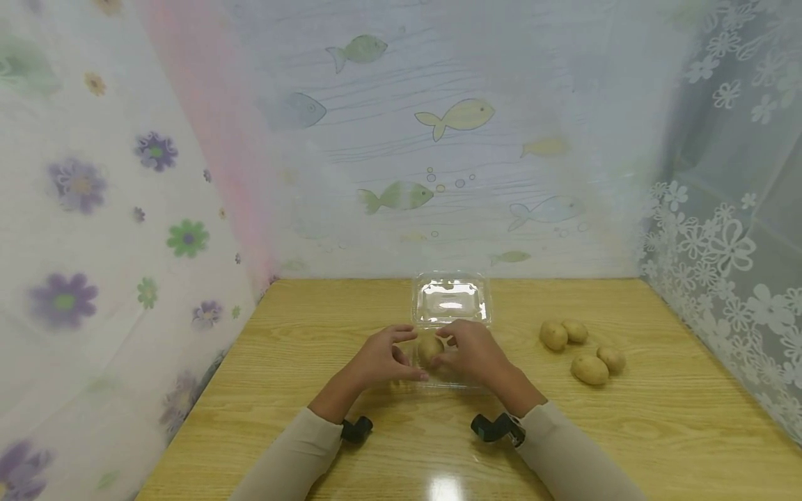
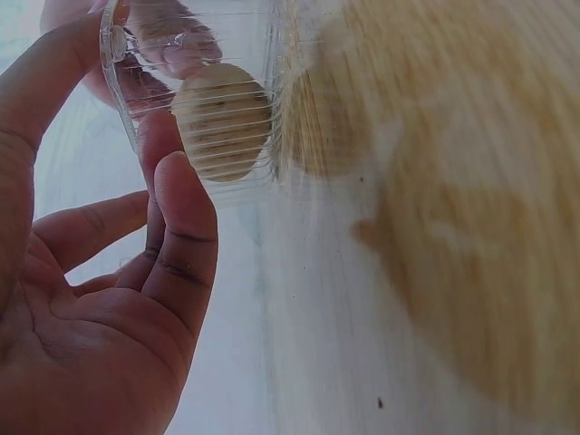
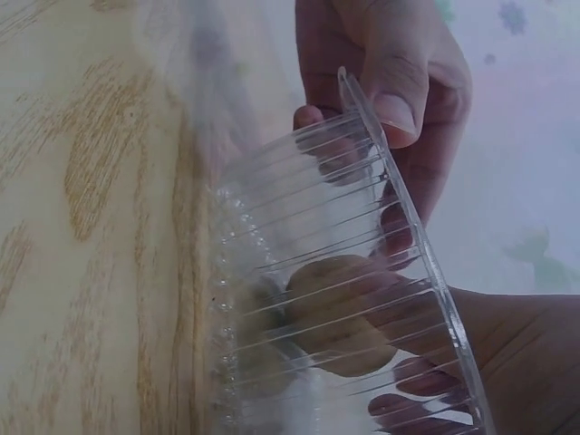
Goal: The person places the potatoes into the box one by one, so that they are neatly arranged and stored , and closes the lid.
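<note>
A clear plastic clamshell box (image 1: 460,381) lies on the table in front of me, its lid (image 1: 416,296) folded back toward the wall. One potato (image 1: 429,349) is inside the base, seen through the ribbed wall in the left wrist view and the right wrist view. My right hand (image 1: 473,351) reaches over the box and holds this potato, thumb against its side. My left hand (image 1: 379,358) is at the left rim, thumb and fingers spread apart with a gap between them. Whether the left fingers touch the rim, I cannot tell.
Several loose potatoes (image 1: 590,369) lie on the table right of the box. The wooden table (image 1: 301,313) ends at a fish-print curtain (image 1: 401,236) behind, a flowered sheet (image 1: 125,278) on the left and a see-through flowered curtain (image 1: 727,250) on the right.
</note>
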Demonstrator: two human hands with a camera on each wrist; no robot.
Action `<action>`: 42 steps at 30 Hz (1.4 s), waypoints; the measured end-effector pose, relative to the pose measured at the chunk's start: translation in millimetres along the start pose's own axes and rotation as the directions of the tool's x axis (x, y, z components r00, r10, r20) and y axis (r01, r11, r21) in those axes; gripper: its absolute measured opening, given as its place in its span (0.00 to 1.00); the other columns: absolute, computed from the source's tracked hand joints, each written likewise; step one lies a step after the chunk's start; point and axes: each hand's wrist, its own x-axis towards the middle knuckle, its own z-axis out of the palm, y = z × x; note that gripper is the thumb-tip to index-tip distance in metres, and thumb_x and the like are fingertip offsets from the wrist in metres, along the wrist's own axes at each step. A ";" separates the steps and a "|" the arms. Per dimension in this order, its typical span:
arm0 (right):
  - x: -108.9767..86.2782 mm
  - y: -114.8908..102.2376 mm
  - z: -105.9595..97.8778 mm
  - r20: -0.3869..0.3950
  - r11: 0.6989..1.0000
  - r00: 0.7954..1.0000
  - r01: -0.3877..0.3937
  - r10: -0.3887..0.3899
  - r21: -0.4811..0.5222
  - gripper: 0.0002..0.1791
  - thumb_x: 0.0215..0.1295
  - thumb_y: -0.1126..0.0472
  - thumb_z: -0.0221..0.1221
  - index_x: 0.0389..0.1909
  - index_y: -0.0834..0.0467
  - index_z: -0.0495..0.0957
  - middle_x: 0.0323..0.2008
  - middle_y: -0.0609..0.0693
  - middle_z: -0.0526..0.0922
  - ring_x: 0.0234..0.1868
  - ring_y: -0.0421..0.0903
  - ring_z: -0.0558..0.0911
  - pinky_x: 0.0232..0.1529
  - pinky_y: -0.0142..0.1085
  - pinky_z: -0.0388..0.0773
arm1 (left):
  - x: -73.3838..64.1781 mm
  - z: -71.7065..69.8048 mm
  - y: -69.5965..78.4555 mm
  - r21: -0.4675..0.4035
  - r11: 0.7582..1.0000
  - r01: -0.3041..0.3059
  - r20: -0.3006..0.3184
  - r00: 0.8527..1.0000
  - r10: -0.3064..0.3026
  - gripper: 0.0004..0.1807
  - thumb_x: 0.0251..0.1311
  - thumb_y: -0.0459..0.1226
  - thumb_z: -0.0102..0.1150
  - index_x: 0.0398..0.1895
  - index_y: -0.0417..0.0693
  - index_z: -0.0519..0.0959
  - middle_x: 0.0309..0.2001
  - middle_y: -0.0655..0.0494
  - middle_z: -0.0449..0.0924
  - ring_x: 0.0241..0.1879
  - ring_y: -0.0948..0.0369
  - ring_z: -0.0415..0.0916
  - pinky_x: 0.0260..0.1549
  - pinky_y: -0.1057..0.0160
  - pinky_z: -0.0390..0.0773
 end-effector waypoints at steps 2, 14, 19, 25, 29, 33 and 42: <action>0.4 0.1 -1.4 -0.005 1.000 1.000 0.003 -0.004 -0.012 0.27 0.53 0.51 0.79 0.53 0.55 0.87 0.51 0.50 0.89 0.45 0.50 0.89 0.45 0.43 0.86 | 0.1 -0.2 0.3 -0.002 1.000 0.005 0.002 1.000 -0.005 0.52 0.46 0.51 0.84 0.76 0.51 0.69 0.73 0.53 0.71 0.34 0.61 0.85 0.33 0.60 0.85; -0.6 2.9 -7.8 -0.036 0.999 0.999 0.009 -0.011 -0.046 0.28 0.53 0.46 0.79 0.54 0.53 0.87 0.51 0.48 0.89 0.47 0.49 0.89 0.48 0.46 0.85 | 1.0 -0.1 -1.0 0.007 1.000 0.005 0.002 1.000 -0.005 0.53 0.46 0.51 0.84 0.76 0.51 0.69 0.72 0.54 0.72 0.32 0.61 0.85 0.33 0.60 0.85; -0.5 5.5 -10.6 -0.049 0.999 0.998 0.031 -0.033 -0.044 0.28 0.52 0.45 0.78 0.52 0.53 0.88 0.50 0.48 0.90 0.46 0.49 0.89 0.47 0.46 0.85 | 0.4 -0.2 -0.3 0.003 1.000 0.004 0.004 1.000 -0.004 0.53 0.46 0.51 0.84 0.76 0.50 0.68 0.71 0.51 0.73 0.32 0.60 0.85 0.32 0.60 0.85; 0.4 8.8 -14.5 -0.066 0.996 0.996 0.051 -0.056 -0.076 0.26 0.53 0.46 0.78 0.51 0.53 0.88 0.49 0.49 0.90 0.44 0.48 0.89 0.44 0.44 0.86 | 0.4 0.3 -1.0 -0.007 1.000 0.002 0.003 1.000 -0.002 0.53 0.46 0.50 0.85 0.76 0.49 0.68 0.73 0.50 0.72 0.32 0.60 0.85 0.31 0.59 0.85; 1.2 10.1 -18.2 -0.073 0.996 0.996 0.048 -0.054 -0.079 0.26 0.54 0.45 0.78 0.51 0.53 0.88 0.49 0.49 0.90 0.44 0.49 0.89 0.45 0.44 0.86 | 0.7 0.5 -0.7 -0.010 1.000 0.006 -0.001 1.000 -0.006 0.53 0.46 0.50 0.85 0.76 0.50 0.69 0.73 0.51 0.71 0.33 0.60 0.85 0.32 0.59 0.85; 1.7 12.9 -20.2 -0.075 0.998 0.997 0.032 -0.036 -0.056 0.26 0.54 0.45 0.77 0.52 0.52 0.88 0.50 0.48 0.90 0.45 0.48 0.89 0.45 0.45 0.86 | 0.6 0.5 -0.8 -0.006 1.000 0.012 -0.003 1.000 -0.012 0.53 0.46 0.50 0.85 0.76 0.51 0.69 0.75 0.53 0.69 0.34 0.60 0.85 0.33 0.59 0.85; 1.3 16.6 -27.0 -0.085 0.999 0.996 0.022 -0.026 -0.039 0.26 0.55 0.46 0.77 0.51 0.53 0.88 0.50 0.49 0.90 0.45 0.49 0.89 0.46 0.46 0.85 | -0.6 -0.1 2.0 -0.005 1.000 0.010 -0.002 1.000 -0.010 0.53 0.46 0.50 0.85 0.76 0.50 0.68 0.75 0.53 0.68 0.34 0.60 0.86 0.33 0.59 0.85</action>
